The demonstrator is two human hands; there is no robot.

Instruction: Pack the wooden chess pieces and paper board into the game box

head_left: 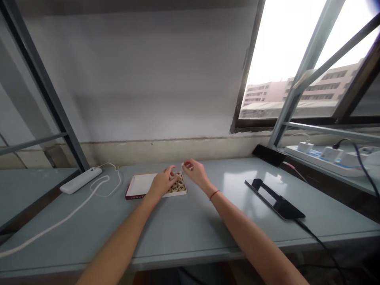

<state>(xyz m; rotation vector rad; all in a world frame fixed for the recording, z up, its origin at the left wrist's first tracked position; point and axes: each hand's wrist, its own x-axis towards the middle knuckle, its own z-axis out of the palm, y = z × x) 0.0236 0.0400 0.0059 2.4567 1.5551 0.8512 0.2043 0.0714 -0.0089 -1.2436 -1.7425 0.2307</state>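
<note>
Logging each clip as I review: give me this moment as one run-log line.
left hand: resting on round game pieces in shallow box | right hand: raised beside box, pinching something small | table: tablet, power strip

Two hands reach over the surface (pixel 184 229): the left hand (pixel 162 184) and the right hand (pixel 194 172). One shallow box (pixel 139 185) lies there, holding round wooden game pieces (pixel 177 186) too small and too covered to count. One white power bank (pixel 80 180) with one white cable (pixel 97 188) lies at the left. One dark tablet (pixel 274 199) and one black phone (pixel 268 154) lie at the right. One power strip (pixel 323 160) carries three white plugs.
</note>
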